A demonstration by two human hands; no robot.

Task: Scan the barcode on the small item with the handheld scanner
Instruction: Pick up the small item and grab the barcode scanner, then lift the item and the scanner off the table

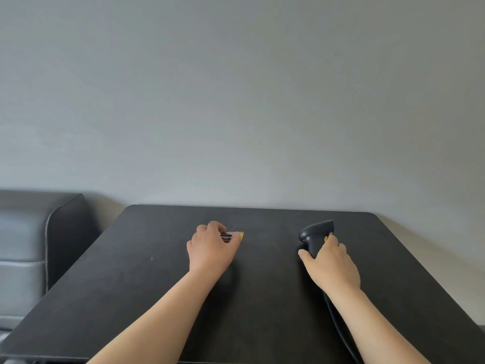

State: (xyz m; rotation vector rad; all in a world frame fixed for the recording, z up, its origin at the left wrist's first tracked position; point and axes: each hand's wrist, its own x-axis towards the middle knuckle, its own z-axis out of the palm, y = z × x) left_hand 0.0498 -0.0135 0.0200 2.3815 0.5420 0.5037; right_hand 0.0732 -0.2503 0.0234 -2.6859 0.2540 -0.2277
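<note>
1. From where I stand, this looks like the pick-up step: both things are gripped low at the tabletop, and the scan itself is not yet done.
2. The left hand (pixel 210 249) curls over the small item (pixel 232 235), fingers closed narrowly around it. Only a dark printed strip and a yellow end poke out past the fingertips. It sits near the middle of the table, towards the far edge.
3. The right hand (pixel 331 264) wraps the handle of the black handheld scanner (pixel 316 232), thumb along the left side, a finger by the yellow trigger (pixel 326 239). Its cable (pixel 338 327) trails back under the forearm.
4. The two are well apart. The next move, I'd judge, calls for lifting the item, turning its barcode towards the scanner's head, aiming and pressing the trigger. I cannot tell which face carries the barcode.
5. The table (pixel 147 285) is matt, dark, with rounded corners, pushed against a plain pale wall (pixel 236 101). A grey upholstered seat (pixel 31 232) stands at its left.
</note>
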